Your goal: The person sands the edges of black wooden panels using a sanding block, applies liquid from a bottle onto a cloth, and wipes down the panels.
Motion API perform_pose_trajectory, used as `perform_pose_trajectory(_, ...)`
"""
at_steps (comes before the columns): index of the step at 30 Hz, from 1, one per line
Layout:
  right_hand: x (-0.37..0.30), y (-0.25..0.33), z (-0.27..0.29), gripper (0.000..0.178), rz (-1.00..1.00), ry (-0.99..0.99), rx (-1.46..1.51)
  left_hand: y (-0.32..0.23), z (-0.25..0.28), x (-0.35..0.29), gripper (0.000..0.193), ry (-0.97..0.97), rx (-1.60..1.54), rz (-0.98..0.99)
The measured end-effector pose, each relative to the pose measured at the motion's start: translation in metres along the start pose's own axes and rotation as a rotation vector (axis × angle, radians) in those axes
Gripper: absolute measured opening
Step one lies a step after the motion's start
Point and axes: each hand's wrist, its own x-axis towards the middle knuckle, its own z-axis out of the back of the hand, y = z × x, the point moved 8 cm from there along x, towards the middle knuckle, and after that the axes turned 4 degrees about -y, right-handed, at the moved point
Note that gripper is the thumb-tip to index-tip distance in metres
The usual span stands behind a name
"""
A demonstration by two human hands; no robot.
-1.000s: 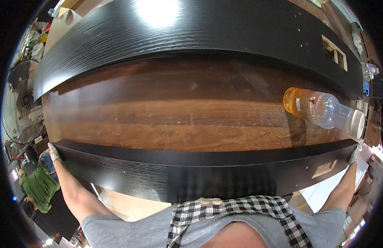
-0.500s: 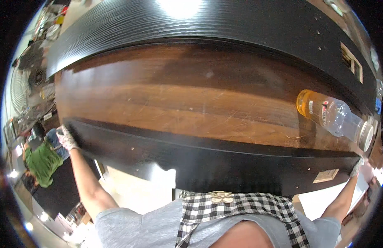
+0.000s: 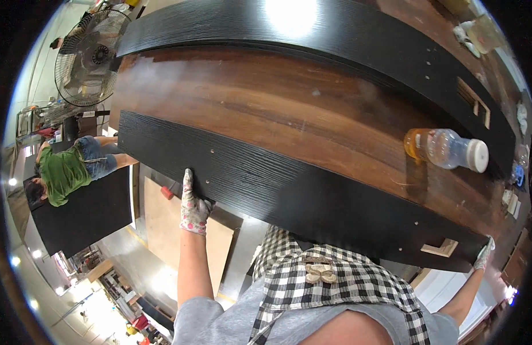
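Note:
A long black wood-grain panel (image 3: 312,190) lies across the near side of the brown table, with small holes and a rectangular cutout near its right end. My left hand (image 3: 194,210), in a flowered glove, grips its near edge left of the middle; the thumb lies on top and the fingers are hidden beneath. At the panel's right end, my gloved right hand (image 3: 485,253) holds the corner, its fingers only partly visible. A clear plastic bottle (image 3: 447,148) with amber liquid and a white cap lies on its side beyond the panel.
More black panel (image 3: 358,34) with a similar cutout lies along the table's far side. The brown tabletop (image 3: 248,98) shows between them. A standing fan (image 3: 90,57) is at the left, and a person in a green shirt (image 3: 67,175) bends over a black board (image 3: 87,210).
My left hand has moved from the panel's left end inward along its near edge. The panel now slants, its left end farther away. My view has shifted; the right hand stays at the right end.

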Motion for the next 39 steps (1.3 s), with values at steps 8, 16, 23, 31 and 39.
perform_pose_trajectory(8, -0.053, 0.03, -0.066, 0.055, 0.162, 0.161, -0.287, -0.014, -0.01, 0.022, 0.05, 0.044, -0.003, -0.124)
perform_pose_trajectory(16, -0.135, 0.062, -0.137, 0.061, 0.023, 0.57, -0.615, -0.078, -0.005, 0.042, 0.043, 0.048, 0.157, -0.09)
perform_pose_trajectory(23, -0.152, 0.059, -0.16, 0.073, 0.013, 0.653, -1.317, -0.121, -0.037, 0.046, 0.042, 0.009, 0.46, -0.025)
perform_pose_trajectory(31, -0.124, 0.069, -0.176, 0.078, 0.09, 0.795, -1.687, -0.152, -0.049, 0.055, 0.069, -0.127, 0.812, -0.128)
perform_pose_trajectory(39, -0.103, 0.039, -0.144, 0.074, 0.098, 0.895, -1.676, -0.081, -0.17, -0.115, 0.081, 0.327, 1.38, -1.371)
